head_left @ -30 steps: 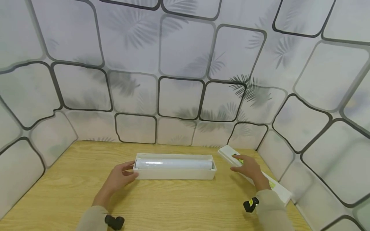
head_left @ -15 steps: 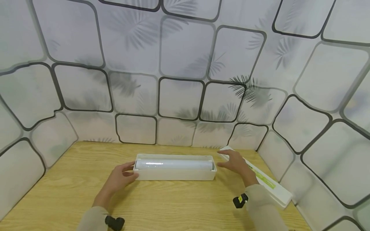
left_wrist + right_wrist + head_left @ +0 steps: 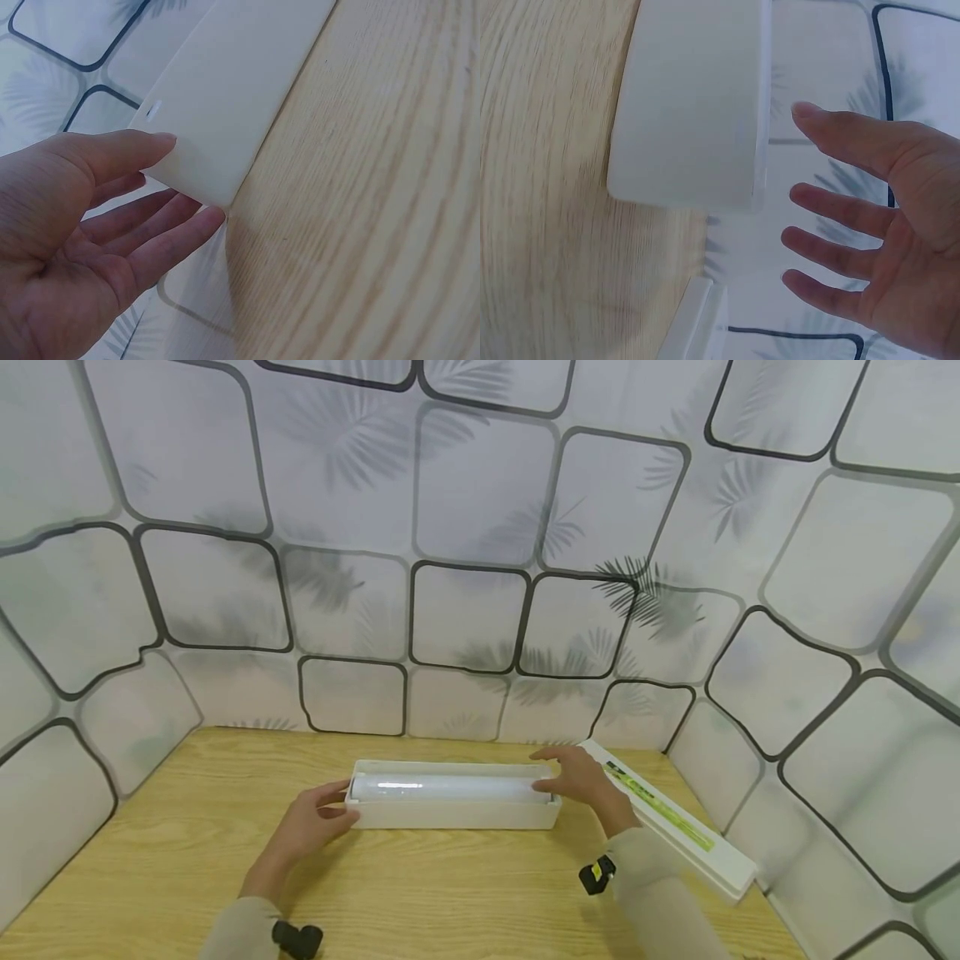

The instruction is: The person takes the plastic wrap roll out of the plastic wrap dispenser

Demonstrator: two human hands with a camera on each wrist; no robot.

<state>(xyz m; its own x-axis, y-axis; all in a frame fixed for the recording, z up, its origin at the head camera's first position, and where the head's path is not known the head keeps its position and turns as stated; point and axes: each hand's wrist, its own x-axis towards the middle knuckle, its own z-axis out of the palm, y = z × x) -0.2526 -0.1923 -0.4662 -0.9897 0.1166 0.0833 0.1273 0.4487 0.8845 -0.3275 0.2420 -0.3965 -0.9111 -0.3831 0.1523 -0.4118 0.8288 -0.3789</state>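
Observation:
A long white box (image 3: 453, 815), its top off, sits on the table with a shiny roll of what looks like cling film (image 3: 450, 787) lying inside. At the box's left end, my left hand (image 3: 303, 822) holds the corner; in the left wrist view the thumb (image 3: 154, 148) lies on the front face and the other fingers are at the end wall. My right hand (image 3: 583, 781) hovers over the box's right end, fingers spread and holding nothing. In the right wrist view its fingertips are apart from the box (image 3: 690, 105).
A long white lid (image 3: 723, 864) with a green label lies slantwise on the right side of the wood-grain table (image 3: 420, 893). Patterned wall covering (image 3: 465, 610) rises right behind the table and along both sides.
My right hand has left the white lid and moved left, to over the box's right end. The left hand, the box and the roll have stayed in place.

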